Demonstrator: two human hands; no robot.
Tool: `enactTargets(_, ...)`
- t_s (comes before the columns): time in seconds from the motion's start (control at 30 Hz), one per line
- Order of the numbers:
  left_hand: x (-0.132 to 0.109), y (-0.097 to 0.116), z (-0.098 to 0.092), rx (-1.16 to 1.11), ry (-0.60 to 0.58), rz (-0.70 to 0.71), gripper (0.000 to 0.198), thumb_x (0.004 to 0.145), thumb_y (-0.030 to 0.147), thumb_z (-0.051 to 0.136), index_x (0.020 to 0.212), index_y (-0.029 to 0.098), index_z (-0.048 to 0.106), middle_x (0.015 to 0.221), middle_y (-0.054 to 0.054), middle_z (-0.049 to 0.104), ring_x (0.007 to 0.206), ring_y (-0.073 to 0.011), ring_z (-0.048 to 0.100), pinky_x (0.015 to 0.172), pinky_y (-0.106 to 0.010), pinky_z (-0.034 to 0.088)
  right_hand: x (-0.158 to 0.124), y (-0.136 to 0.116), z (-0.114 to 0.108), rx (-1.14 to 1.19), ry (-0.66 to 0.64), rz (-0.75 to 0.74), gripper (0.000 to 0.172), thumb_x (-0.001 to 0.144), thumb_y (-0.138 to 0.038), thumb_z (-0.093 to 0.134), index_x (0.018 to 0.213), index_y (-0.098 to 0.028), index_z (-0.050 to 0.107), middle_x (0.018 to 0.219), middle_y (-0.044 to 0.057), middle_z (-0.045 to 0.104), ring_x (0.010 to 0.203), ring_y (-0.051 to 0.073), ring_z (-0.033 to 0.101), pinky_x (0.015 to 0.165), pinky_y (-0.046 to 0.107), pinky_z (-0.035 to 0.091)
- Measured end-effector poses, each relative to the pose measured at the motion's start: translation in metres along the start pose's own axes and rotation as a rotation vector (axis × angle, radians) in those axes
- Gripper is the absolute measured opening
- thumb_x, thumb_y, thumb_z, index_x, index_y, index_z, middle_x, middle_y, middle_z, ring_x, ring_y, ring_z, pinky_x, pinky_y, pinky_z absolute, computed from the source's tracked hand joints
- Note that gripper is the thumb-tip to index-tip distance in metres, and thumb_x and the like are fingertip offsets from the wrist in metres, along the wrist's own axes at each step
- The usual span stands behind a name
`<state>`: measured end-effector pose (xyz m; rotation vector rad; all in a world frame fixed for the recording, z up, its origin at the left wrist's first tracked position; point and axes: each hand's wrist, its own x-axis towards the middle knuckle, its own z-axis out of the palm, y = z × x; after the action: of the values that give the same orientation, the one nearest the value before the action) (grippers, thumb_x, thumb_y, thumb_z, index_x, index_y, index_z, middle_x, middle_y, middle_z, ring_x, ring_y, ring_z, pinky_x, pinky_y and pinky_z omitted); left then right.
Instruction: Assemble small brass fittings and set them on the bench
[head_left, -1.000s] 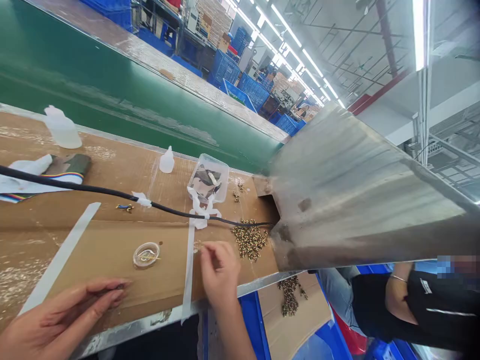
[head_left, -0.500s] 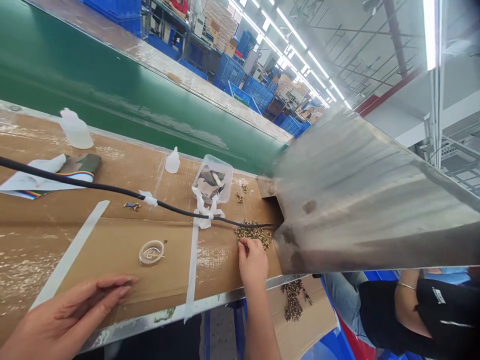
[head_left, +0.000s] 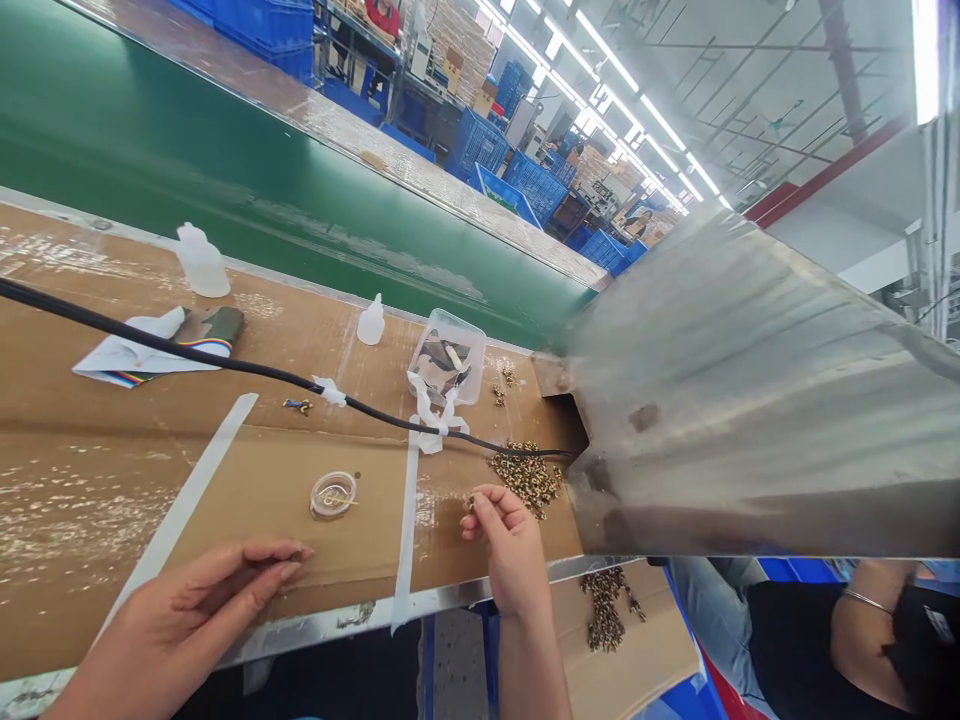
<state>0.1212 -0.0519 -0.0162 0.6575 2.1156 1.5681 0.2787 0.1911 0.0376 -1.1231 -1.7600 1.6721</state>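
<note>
My right hand (head_left: pixel 510 540) is closed in a pinch on a small brassy piece (head_left: pixel 472 503), just left of the pile of small brass-coloured pieces (head_left: pixel 531 478) on the cardboard-covered table (head_left: pixel 367 570). My left hand (head_left: pixel 202 605) is low on the left, its thumb and forefinger brought together over the cardboard; what lies between the fingertips is too small to make out. Between the hands and farther back is a small round clear dish (head_left: pixel 333 495) with a thin yellowish stick in it.
A black cable (head_left: pixel 255 369) crosses the table to a metal housing (head_left: pixel 720 400). Behind stand a clear tub (head_left: pixel 447 357), two white bottles (head_left: pixel 202 262) and a green belt (head_left: pixel 300 200). Camouflage cloth (head_left: pixel 214 327) lies left. More pieces (head_left: pixel 606 610) and a seated person (head_left: pixel 795 640) are at right.
My right hand has drawn back from the pile with a small piece in its fingertips. The whole view has shifted, so the table items appear farther right. My left hand keeps its pinched shape.
</note>
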Motion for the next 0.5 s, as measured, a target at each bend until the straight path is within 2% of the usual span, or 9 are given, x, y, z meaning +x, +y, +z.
enactTargets(0.1, -0.002, 0.015, 0.002, -0.143, -0.115, -0.018, 0.031, 0.076, 0.054, 0.07, 0.088, 0.026, 0.076, 0.091, 0.001, 0.078, 0.08, -0.0204, 0.075, 0.076, -0.022, 0.061, -0.018, -0.001, 0.024, 0.149, -0.132, 0.113, 0.043, 0.075, -0.052, 0.073, 0.092, -0.014, 0.064, 0.073, 0.004, 0.066, 0.06, 0.013, 0.063, 0.059, 0.026, 0.054)
enactTargets(0.27, -0.004, 0.03, 0.002, -0.133, -0.178, 0.014, 0.023, 0.081, 0.046, 0.067, 0.089, 0.026, 0.077, 0.089, -0.002, 0.078, 0.078, -0.0195, 0.075, 0.073, -0.02, 0.061, -0.04, -0.001, 0.057, 0.451, -0.305, 0.304, 0.038, 0.069, -0.04, 0.085, 0.09, -0.014, 0.068, 0.07, 0.0, 0.067, 0.061, 0.01, 0.065, 0.062, 0.021, 0.054)
enactTargets(0.5, -0.005, 0.028, -0.002, -0.104, -0.208, 0.027, 0.018, 0.085, 0.038, 0.063, 0.094, 0.027, 0.075, 0.09, 0.0, 0.078, 0.079, -0.0155, 0.074, 0.073, -0.016, 0.059, -0.052, 0.0, 0.077, 0.401, -0.402, 0.299, 0.034, 0.07, -0.038, 0.085, 0.087, -0.014, 0.068, 0.067, 0.0, 0.068, 0.062, 0.009, 0.066, 0.064, 0.019, 0.052)
